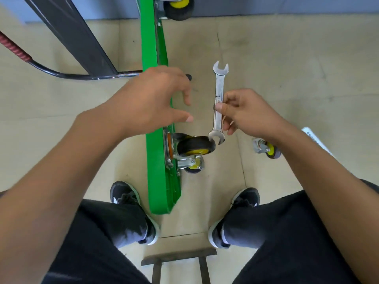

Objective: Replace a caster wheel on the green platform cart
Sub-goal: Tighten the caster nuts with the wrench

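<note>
The green platform cart [156, 177] stands on its edge on the floor between my feet. A black and yellow caster wheel [195, 147] sticks out from its underside on the right. A second caster [180, 6] shows at the cart's far end. My left hand [151, 99] hovers over the cart's upper edge with fingers spread and relaxed, holding nothing. My right hand [244, 111] pinches a silver double-ended open wrench [219, 101] by the middle of its shaft, upright, its lower jaw just above the near caster. A loose caster [266, 149] lies on the floor to the right.
The cart's black handle bar [61, 73] with a red grip runs left across the floor. A dark metal beam [71, 35] leans at the upper left. A white object [313, 138] lies at the right. A stool frame [178, 261] sits below me.
</note>
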Motion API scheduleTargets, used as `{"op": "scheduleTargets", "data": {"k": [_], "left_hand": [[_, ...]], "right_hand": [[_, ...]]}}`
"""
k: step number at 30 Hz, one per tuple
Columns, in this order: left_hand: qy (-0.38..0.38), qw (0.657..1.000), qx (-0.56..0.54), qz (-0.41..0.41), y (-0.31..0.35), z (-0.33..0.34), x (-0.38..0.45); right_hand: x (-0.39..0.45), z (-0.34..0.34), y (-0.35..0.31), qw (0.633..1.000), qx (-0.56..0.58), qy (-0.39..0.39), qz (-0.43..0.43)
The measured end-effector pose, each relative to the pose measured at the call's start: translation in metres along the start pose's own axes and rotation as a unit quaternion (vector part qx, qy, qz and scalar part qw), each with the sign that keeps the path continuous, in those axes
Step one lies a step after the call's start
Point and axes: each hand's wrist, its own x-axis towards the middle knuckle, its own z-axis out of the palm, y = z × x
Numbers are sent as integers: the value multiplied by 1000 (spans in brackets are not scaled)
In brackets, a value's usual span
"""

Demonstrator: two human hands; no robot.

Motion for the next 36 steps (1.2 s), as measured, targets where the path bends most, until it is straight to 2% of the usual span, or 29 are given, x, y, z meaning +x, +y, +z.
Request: {"op": "scheduleTargets", "data": {"k": [9, 17, 21, 28, 32, 36], "left_hand": [[-103, 994, -40, 14, 58, 54, 34], [-140, 987, -78, 14, 104, 96, 89], [-162, 979, -121, -3, 118, 138, 112], [-204, 936, -276, -72, 129, 235, 135], [-237, 904, -327, -137, 127, 287, 140], [-272, 879, -343, -187, 121, 331, 143]], "right_hand": [[-66, -60, 16, 996, -41, 67, 31], [-76, -126, 45, 989, -35, 139, 46], [-79, -149, 93, 982, -34, 165, 86], [-87, -140, 204, 964, -25, 185, 188], [-86, -117, 272, 958, -69, 155, 230], [-82, -91, 338, 951, -115, 83, 274]]}}
